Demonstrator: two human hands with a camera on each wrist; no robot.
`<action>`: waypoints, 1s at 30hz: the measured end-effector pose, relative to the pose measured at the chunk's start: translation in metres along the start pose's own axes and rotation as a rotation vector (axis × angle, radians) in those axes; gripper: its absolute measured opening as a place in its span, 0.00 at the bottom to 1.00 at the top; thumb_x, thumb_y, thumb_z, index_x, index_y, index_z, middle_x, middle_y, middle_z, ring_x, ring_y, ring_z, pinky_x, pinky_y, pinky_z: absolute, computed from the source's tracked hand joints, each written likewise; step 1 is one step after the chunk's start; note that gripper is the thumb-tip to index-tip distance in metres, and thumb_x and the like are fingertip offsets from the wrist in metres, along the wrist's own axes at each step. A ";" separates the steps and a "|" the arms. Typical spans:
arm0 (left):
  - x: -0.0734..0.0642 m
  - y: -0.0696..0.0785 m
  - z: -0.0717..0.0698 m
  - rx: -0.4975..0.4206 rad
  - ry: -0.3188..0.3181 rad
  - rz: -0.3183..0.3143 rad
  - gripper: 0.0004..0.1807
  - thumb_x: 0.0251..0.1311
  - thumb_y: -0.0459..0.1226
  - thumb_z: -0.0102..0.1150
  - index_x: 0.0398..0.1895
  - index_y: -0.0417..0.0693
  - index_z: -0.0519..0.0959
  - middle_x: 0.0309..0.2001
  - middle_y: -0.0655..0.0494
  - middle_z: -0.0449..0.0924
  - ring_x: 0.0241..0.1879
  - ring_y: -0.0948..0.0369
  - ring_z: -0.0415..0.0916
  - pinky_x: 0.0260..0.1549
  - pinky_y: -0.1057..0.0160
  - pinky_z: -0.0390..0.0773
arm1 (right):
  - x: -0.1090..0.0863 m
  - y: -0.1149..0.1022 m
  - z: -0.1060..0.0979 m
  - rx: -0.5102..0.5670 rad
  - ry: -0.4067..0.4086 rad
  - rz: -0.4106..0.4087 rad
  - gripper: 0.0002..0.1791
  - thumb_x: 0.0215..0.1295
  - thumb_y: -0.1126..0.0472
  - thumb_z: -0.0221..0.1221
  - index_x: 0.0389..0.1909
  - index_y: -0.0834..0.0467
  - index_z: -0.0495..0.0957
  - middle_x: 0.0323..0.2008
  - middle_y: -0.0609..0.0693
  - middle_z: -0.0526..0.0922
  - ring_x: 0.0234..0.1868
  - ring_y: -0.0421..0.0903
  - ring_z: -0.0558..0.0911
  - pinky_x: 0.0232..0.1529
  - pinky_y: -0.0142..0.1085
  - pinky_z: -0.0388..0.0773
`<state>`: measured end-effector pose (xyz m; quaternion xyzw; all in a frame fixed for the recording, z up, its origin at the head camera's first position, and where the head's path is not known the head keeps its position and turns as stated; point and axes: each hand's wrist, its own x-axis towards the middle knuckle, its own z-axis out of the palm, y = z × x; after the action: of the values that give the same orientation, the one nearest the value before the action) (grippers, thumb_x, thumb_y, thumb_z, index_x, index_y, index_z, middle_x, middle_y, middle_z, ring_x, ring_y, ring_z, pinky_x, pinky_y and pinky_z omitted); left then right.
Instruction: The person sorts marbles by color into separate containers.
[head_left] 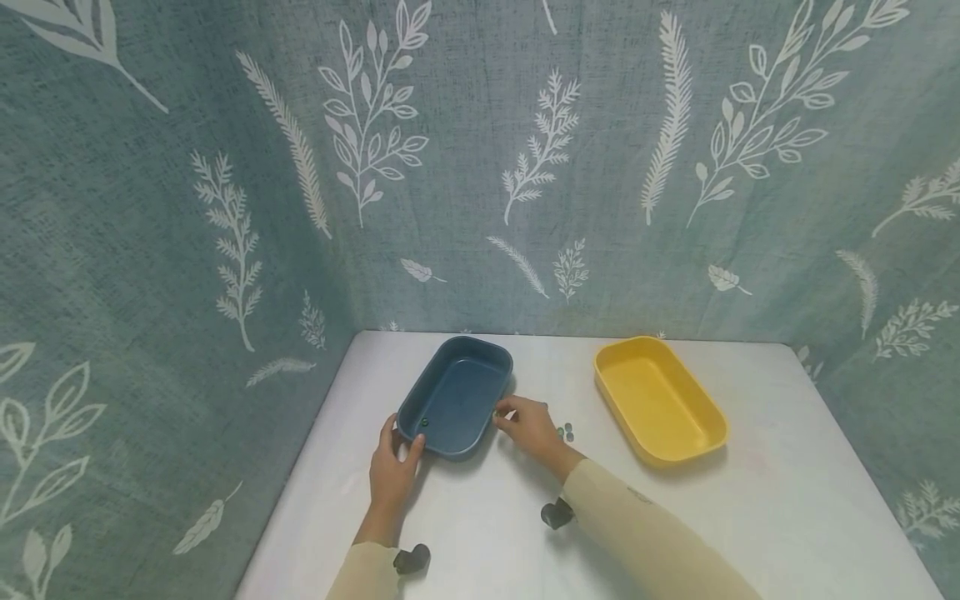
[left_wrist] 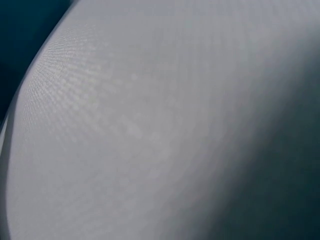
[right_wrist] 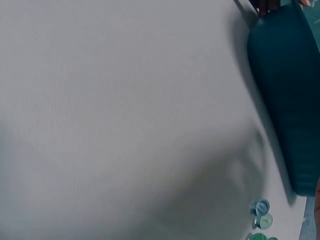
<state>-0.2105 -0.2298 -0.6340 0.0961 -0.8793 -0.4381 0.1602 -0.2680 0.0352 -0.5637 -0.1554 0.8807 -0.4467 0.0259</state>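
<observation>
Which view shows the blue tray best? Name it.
The head view: the whole blue tray shows, left hand gripping its near corner, right hand at its side. The right wrist view shows only its outer wall; the left wrist view shows no recognisable tray.

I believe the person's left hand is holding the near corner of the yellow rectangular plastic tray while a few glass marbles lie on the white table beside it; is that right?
Not quite: the left hand holds the near corner of the dark blue rectangular plastic tray, not the yellow rectangular plastic tray, which lies untouched to the right. The head view shows this. The glass marbles do lie on the white table beside the blue tray.
</observation>
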 end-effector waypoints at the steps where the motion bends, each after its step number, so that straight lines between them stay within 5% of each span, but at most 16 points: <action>1: 0.000 0.000 0.000 0.004 0.002 0.002 0.41 0.64 0.54 0.59 0.74 0.50 0.55 0.64 0.40 0.70 0.65 0.43 0.64 0.65 0.42 0.59 | 0.000 -0.001 0.001 0.004 0.000 -0.003 0.10 0.63 0.58 0.64 0.45 0.55 0.82 0.40 0.44 0.84 0.34 0.38 0.78 0.34 0.32 0.77; 30: 0.000 -0.003 0.002 0.000 0.017 0.004 0.41 0.63 0.54 0.59 0.75 0.52 0.55 0.65 0.43 0.70 0.67 0.45 0.62 0.66 0.42 0.57 | 0.003 -0.004 0.021 -0.022 0.004 -0.044 0.11 0.62 0.55 0.65 0.43 0.54 0.83 0.32 0.40 0.80 0.33 0.37 0.77 0.34 0.31 0.76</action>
<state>-0.2110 -0.2300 -0.6381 0.0978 -0.8781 -0.4369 0.1686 -0.2660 0.0157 -0.5727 -0.1742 0.8820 -0.4376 0.0123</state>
